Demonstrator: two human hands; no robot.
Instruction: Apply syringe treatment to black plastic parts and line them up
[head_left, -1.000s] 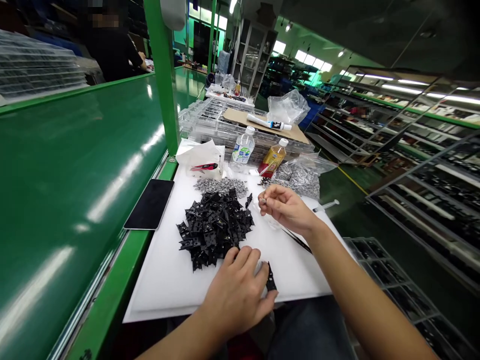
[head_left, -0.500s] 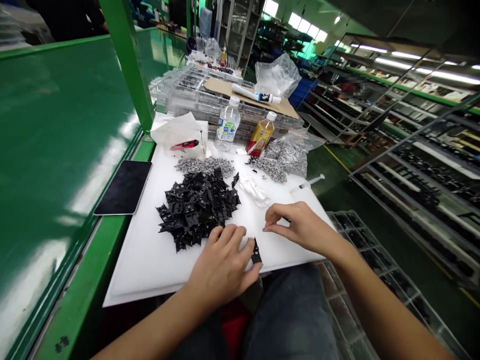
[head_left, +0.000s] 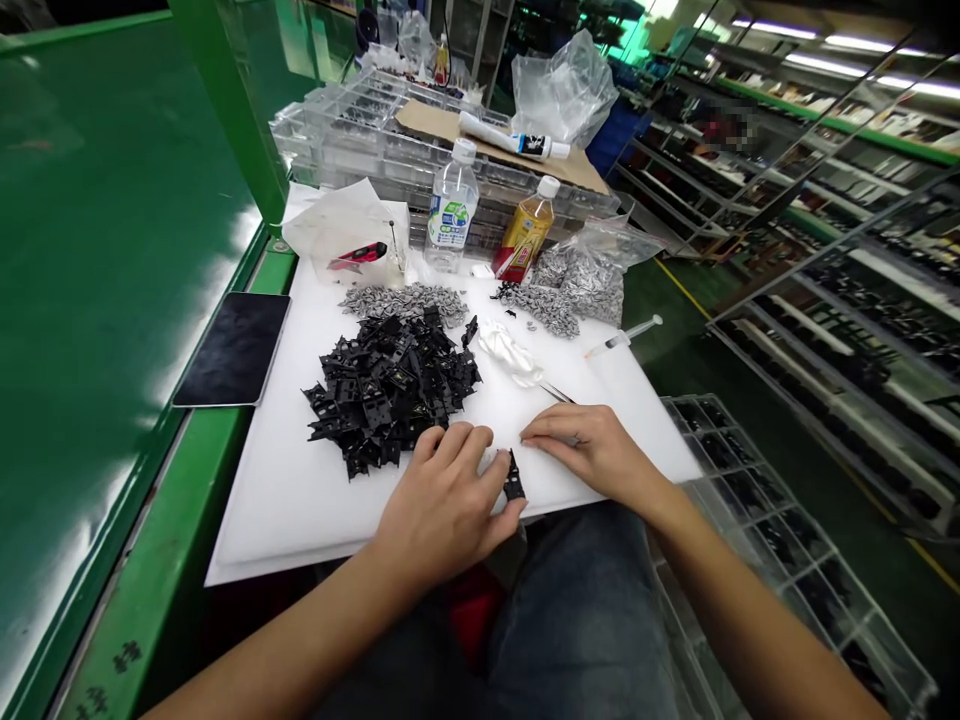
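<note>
1. The left hand point(head_left: 448, 502) had its grip closed on a black part point(head_left: 514, 478), which lay on the table point(head_left: 289, 510) between thumb and fingers, near the front edge.
2. The right hand point(head_left: 600, 448) was just beside it, thumb and fingertips pinched together; whatever its grip held was too small to tell.
3. A pile point(head_left: 390, 385) of similar black parts lay loose beyond the left hand, with grey pieces point(head_left: 405, 303) heaped behind it.
4. A zip bag point(head_left: 596, 285) held many more grey pieces, and a second grey heap point(head_left: 551, 308) lay beside it.
5. A clear bottle point(head_left: 452, 210) and a yellow-and-red bottle point(head_left: 527, 232) stood capped, near each other; their fill levels were hard to tell.
6. A whitish box point(head_left: 358, 272), partly covered by paper, had a red cutter point(head_left: 360, 256) in it.
7. Clear trays point(head_left: 345, 150) were stacked behind, with cardboard point(head_left: 427, 122) and a tube point(head_left: 514, 138) on top.
8. At the right, below table height, a tray point(head_left: 757, 490) held dark parts in its compartments.
9. A syringe point(head_left: 624, 338) lay by the table's right edge, its contents unclear.
</note>
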